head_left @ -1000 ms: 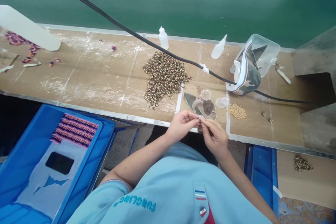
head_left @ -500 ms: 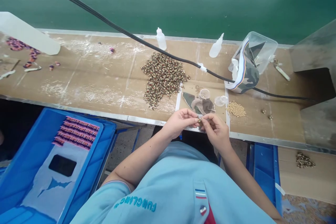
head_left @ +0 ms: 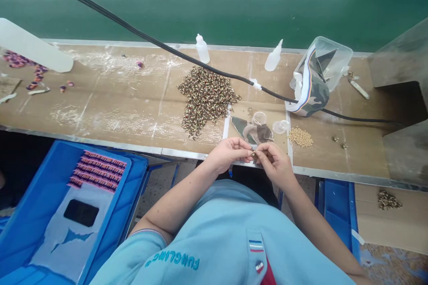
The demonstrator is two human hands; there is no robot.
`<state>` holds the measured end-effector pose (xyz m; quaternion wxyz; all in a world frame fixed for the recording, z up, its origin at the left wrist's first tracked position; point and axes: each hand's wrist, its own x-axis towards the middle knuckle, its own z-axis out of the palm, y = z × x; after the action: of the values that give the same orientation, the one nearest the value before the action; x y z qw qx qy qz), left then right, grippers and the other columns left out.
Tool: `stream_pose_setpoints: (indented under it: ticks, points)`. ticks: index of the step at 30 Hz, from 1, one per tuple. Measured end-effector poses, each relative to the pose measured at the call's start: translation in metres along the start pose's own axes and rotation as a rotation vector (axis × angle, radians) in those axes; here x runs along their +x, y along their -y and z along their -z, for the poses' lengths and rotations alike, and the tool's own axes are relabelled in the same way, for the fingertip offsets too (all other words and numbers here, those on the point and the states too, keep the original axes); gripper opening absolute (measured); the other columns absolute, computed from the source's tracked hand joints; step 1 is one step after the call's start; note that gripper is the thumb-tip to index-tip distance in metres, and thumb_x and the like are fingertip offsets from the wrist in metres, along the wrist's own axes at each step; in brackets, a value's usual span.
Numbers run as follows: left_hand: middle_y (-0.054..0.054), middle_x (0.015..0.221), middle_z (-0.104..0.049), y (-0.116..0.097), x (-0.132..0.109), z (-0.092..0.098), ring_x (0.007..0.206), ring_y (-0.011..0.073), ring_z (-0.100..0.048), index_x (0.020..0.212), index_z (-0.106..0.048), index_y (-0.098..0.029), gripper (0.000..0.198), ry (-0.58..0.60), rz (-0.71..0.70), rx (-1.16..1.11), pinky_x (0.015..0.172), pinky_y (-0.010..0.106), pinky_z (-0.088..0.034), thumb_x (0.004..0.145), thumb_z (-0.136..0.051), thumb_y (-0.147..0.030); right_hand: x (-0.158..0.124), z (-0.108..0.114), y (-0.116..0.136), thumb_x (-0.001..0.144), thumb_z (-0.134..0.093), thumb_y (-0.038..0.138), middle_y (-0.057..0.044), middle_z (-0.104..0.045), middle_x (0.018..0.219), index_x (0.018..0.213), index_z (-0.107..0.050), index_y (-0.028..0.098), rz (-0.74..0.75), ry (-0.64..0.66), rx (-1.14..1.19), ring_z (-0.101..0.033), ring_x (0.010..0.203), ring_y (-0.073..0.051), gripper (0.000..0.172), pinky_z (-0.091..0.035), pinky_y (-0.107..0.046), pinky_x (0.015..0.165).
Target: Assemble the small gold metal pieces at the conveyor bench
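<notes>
head view: left hand (head_left: pixel 229 156), right hand (head_left: pixel 276 164) pinching tiny brassy bead (head_left: pixel 253 153) over camouflage fabric scraps (head_left: pixel 252 131)

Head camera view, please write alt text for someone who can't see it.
A person's left hand and right hand pinch a tiny metallic piece together at the edge of a workbench. Behind the hands lie a heap of small speckled pieces and a smaller pile of tan beads. A blue crate sits at lower left.
</notes>
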<state>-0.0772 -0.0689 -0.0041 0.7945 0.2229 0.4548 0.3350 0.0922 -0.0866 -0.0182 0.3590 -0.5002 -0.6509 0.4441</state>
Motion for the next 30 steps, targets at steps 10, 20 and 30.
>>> stream_pose_setpoints:
  ticks: [10,20,30]
  points:
    - [0.003,0.057,-0.066,0.0024,0.0008,-0.0008,0.053,0.0098,-0.062,0.069,-0.059,-0.01,0.032,-0.014,-0.024,0.002,0.06,0.022,-0.048,0.053,-0.083,-0.023,-0.0023,-0.0026,-0.001,0.091,-0.048,0.034,-0.002,-0.057,0.079,0.08,-0.054,0.019,0.064,-0.035,-0.031,-0.06,0.057,-0.009,0.019,-0.051,-0.021,0.048]
    - [0.003,0.058,-0.066,0.0054,-0.0003,-0.0008,0.056,0.0103,-0.063,0.073,-0.059,-0.01,0.038,-0.002,-0.066,-0.014,0.061,0.022,-0.049,0.051,-0.085,-0.028,-0.0047,-0.0028,-0.0023,0.086,-0.054,0.043,-0.002,-0.058,0.075,0.082,-0.057,0.019,-0.063,-0.063,0.111,-0.056,0.053,-0.009,0.025,-0.051,-0.023,0.048]
    - [0.001,0.059,-0.066,0.0074,-0.0013,-0.0005,0.055,0.0101,-0.062,0.075,-0.057,-0.011,0.039,-0.005,-0.09,0.015,0.059,0.021,-0.048,0.054,-0.084,-0.029,-0.0055,-0.0087,-0.0014,0.086,-0.056,0.034,-0.005,-0.063,0.087,0.092,-0.064,0.02,0.059,-0.124,0.005,-0.056,0.054,-0.008,0.017,-0.049,-0.023,0.047]
